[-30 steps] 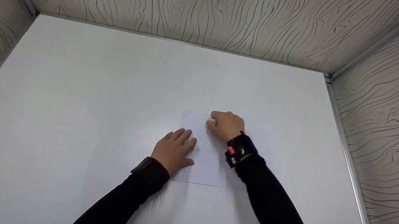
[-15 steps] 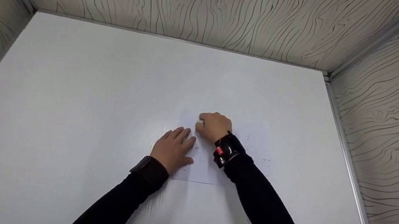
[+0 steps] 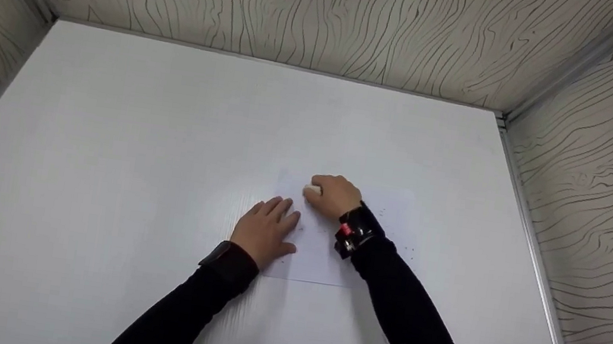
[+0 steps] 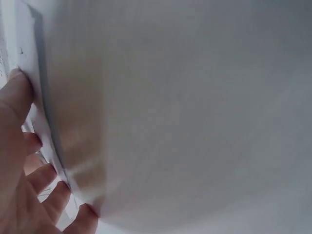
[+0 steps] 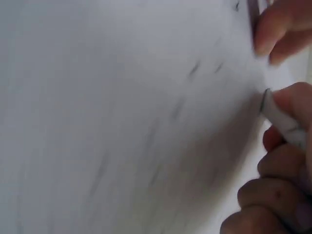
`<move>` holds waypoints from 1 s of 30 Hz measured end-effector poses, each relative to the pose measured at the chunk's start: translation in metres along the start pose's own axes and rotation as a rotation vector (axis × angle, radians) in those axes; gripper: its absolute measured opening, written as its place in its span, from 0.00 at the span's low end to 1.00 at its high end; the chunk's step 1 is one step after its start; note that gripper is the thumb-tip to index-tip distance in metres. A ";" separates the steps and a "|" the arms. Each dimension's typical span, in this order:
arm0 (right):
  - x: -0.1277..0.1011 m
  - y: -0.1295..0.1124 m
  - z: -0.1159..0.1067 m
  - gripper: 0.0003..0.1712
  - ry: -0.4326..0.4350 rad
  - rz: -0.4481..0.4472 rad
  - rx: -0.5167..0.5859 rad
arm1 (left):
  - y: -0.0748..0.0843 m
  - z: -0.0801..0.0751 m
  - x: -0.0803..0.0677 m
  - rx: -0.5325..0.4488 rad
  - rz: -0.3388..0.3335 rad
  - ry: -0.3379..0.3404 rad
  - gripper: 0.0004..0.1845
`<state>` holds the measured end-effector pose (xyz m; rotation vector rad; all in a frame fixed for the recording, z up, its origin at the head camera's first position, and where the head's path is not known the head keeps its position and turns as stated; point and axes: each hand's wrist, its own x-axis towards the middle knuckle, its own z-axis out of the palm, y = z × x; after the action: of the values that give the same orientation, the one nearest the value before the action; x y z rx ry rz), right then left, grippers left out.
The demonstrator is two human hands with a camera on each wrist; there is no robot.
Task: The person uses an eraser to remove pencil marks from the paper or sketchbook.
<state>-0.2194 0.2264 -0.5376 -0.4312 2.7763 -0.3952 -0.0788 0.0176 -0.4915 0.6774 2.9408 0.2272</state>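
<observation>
1. The left hand [image 3: 268, 231] lay flat on the left part of a sheet of paper [image 3: 324, 258], fingers straight and spread, gripping nothing. Looked like it was there to pin the sheet so it couldn't slide.
2. The left wrist view agreed: fingertips [image 4: 22, 80] pressed down along the paper's edge, palm on the sheet.
3. The right hand [image 3: 334, 196] was curled round a small white eraser [image 3: 312, 189], pinched between thumb and fingers, working end down on the paper just beyond the left hand's fingertips.
4. In the right wrist view the eraser [image 5: 279, 117] showed a dark, dirtied edge touching the sheet. Faint grey pencil marks [image 5: 194, 69] were blurred beside it, so the contact point probably sat over the marks.
5. The paper lay flat on the white table [image 3: 103, 167], roughly centre, near edge parallel to the person. The eraser sat on its far-left part.
6. Dark specks [image 3: 394, 232] were scattered on the paper right of the right wrist. Eraser crumbs, my guess; too small to be sure.
7. A black wrist-worn camera with a red part [image 3: 355, 231] sat on the right wrist, a black band [image 3: 228, 260] on the left. Both sleeves were dark.
8. Wood-grain patterned walls [image 3: 329, 13] closed the table in on three sides, well apart from the paper.
9. Nothing stood between the hands and the sheet. The only crowding was the two hands themselves, close together on the paper's left part.
</observation>
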 end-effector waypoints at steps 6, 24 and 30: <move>-0.011 0.070 -0.017 0.17 0.117 0.174 -0.040 | -0.002 0.003 0.005 0.025 0.004 0.022 0.32; -0.006 0.035 0.008 0.20 0.135 0.048 -0.033 | -0.039 0.058 0.051 -0.095 -0.036 0.120 0.46; -0.006 -0.004 0.022 0.19 0.054 -0.043 -0.034 | -0.008 0.016 0.026 -0.022 -0.080 0.018 0.52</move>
<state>-0.2052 0.2202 -0.5552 -0.4962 2.8341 -0.3748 -0.1033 0.0243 -0.5108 0.5562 2.9706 0.2590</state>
